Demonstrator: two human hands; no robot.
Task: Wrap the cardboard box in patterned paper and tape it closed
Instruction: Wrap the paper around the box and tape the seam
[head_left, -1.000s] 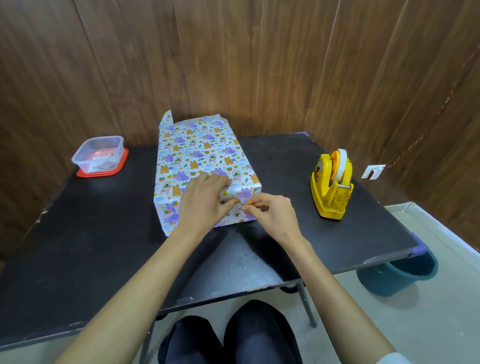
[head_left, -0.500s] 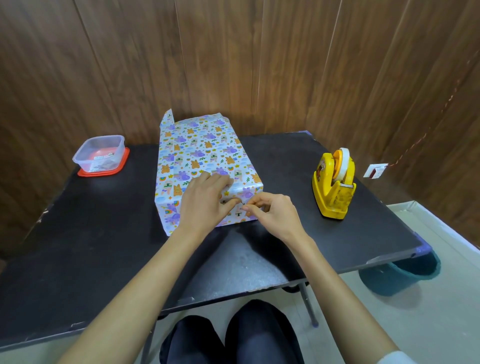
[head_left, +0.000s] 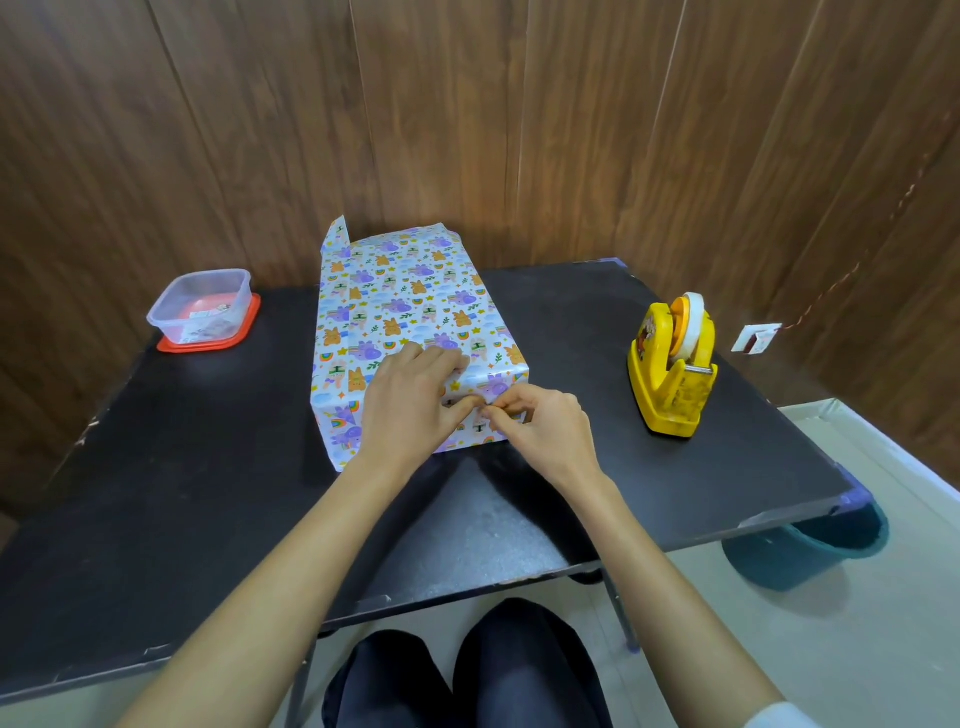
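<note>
Here, my left hand (head_left: 415, 400) stays flat on the near end of the box (head_left: 410, 332), pinning the patterned paper; my right hand (head_left: 545, 426) still pinches the fold beside it. Nothing has shifted on the worktop (head_left: 208, 467); the tape dispenser (head_left: 672, 364) waits untouched.

Both bare forearms reach forward. The left hand (head_left: 415, 402) lies palm-down, fingers spread; the right hand (head_left: 545, 428) pinches thumb against forefinger, touching the left thumb.

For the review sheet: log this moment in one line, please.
stage: taping near end | left hand: pressing wrapped box | right hand: pinching at near-end seam | far end: flap up | tape dispenser: right, untouched
</note>
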